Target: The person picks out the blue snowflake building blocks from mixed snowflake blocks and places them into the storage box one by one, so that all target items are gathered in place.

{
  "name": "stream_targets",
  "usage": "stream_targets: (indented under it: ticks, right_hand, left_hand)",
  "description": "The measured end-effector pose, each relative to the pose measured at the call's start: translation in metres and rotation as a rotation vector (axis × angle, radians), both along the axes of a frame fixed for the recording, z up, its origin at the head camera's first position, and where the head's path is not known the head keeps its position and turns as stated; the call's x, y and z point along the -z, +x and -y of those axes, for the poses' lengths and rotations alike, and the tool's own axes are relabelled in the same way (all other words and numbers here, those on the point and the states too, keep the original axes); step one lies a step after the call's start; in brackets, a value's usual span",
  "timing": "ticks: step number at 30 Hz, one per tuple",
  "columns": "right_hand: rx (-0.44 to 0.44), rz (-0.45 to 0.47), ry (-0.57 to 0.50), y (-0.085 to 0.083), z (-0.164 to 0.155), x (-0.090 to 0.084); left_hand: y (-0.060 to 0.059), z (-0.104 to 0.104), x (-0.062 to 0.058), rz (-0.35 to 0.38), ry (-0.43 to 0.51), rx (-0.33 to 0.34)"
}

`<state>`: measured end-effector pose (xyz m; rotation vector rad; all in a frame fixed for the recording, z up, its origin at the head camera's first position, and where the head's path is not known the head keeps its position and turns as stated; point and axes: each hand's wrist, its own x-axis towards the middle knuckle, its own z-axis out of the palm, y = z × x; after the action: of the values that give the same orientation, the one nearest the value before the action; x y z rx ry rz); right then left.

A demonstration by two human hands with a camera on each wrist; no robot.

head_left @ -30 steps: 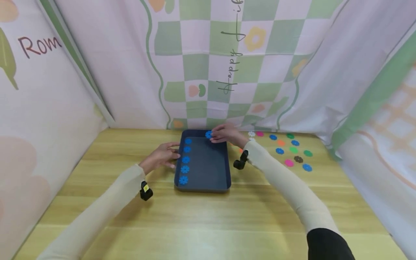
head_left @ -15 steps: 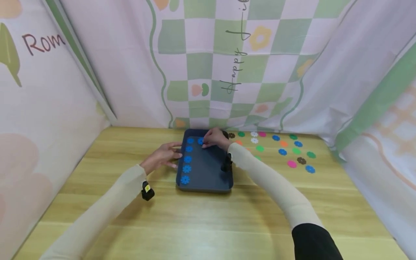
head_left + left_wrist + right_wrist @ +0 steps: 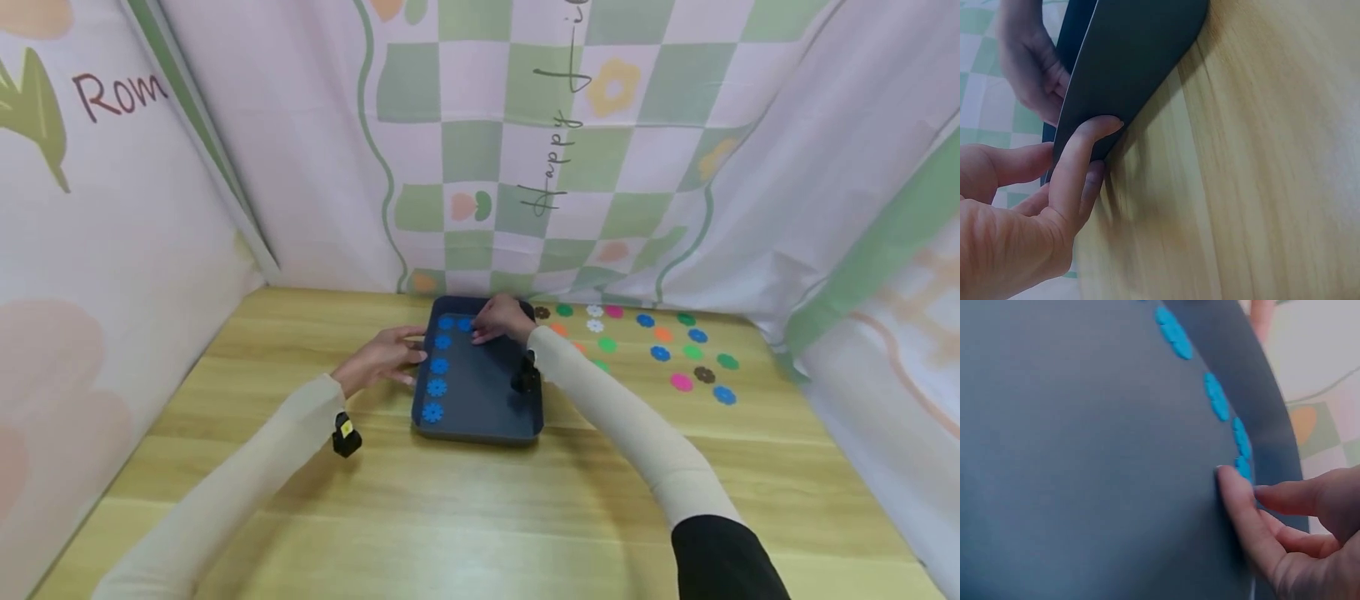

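Note:
A dark grey rectangular tray (image 3: 487, 433) lies on the table, with several blue flower-shaped pieces (image 3: 437, 387) in a column along its left inner side. Beside the far-left corner piece lies another blue flower-shaped piece (image 3: 465, 325), its right edge pinched by my right hand (image 3: 504, 320). In the right wrist view, the thumb and fingers (image 3: 1244, 519) come together low over the tray floor and hide that piece. My left hand (image 3: 381, 358) rests with relaxed fingers against the tray's left outer wall; the left wrist view shows its fingertips (image 3: 1107, 123) touching the wall and rim.
Right of the tray, loose flower-shaped pieces in several colours lie on the wooden table (image 3: 465, 525), among them a pink one (image 3: 682, 382), a brown one (image 3: 704, 375) and a blue one (image 3: 724, 395). A patterned curtain (image 3: 517, 150) hangs right behind the tray.
My right hand has moved left and slightly nearer with the blue flower-shaped piece, from the tray's far edge to beside the corner piece. My left hand stays at the tray's left wall.

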<state>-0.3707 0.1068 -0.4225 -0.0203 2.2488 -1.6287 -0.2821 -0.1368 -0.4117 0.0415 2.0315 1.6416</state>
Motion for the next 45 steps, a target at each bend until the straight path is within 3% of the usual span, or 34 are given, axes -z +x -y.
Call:
stream_targets:
  ticks: [13, 21, 30, 38, 45]
  right_hand:
    - [-0.121, 0.190, 0.040, -0.007, -0.013, -0.024]
    - [-0.153, 0.118, 0.056, -0.004, -0.031, -0.034]
    - [-0.169, 0.037, 0.051, 0.004, -0.055, -0.030]
    - [-0.109, -0.063, 0.063, 0.009, -0.089, -0.034]
    - [-0.061, -0.131, 0.142, 0.028, -0.121, -0.037]
  left_hand:
    - [-0.003, -0.001, 0.000, 0.000, 0.021, 0.015]
    - [-0.004, -0.004, 0.000, -0.008, 0.006, 0.015]
    - [-0.003, -0.003, -0.001, -0.009, 0.000, 0.000]
    - [-0.003, 0.002, -0.001, -0.016, 0.004, -0.007]
    - [-0.002, 0.003, -0.001, -0.018, -0.001, 0.011]
